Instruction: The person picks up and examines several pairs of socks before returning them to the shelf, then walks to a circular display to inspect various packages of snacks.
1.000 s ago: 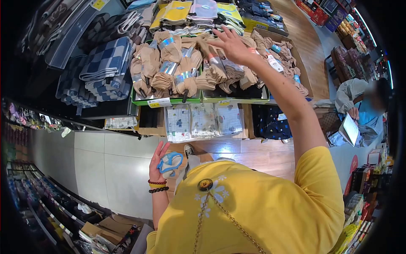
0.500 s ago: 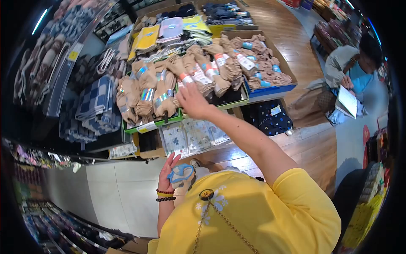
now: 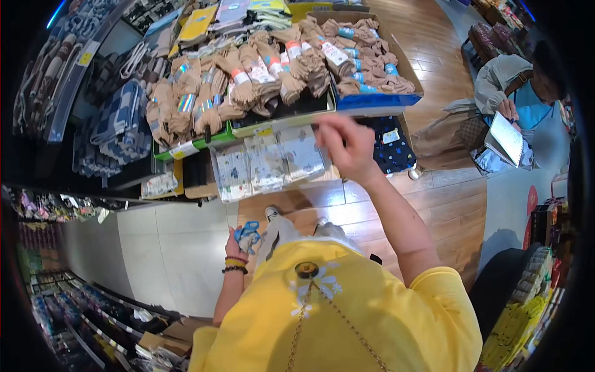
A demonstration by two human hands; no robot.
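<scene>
Here I see the right hand (image 3: 348, 147) raised mid-frame, arm stretched up from the yellow sleeve, fingers curled by the packaged cloths (image 3: 268, 162) (its grip blurred, I cannot tell). The left hand (image 3: 238, 243), low and left of centre, clasps a blue item (image 3: 250, 234), partly hidden.

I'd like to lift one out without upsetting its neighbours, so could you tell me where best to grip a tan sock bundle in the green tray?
Probably by its paper band, from above. The tan sock bundles lie packed side by side in the green tray, so only their tops and banded middles are free.
</scene>
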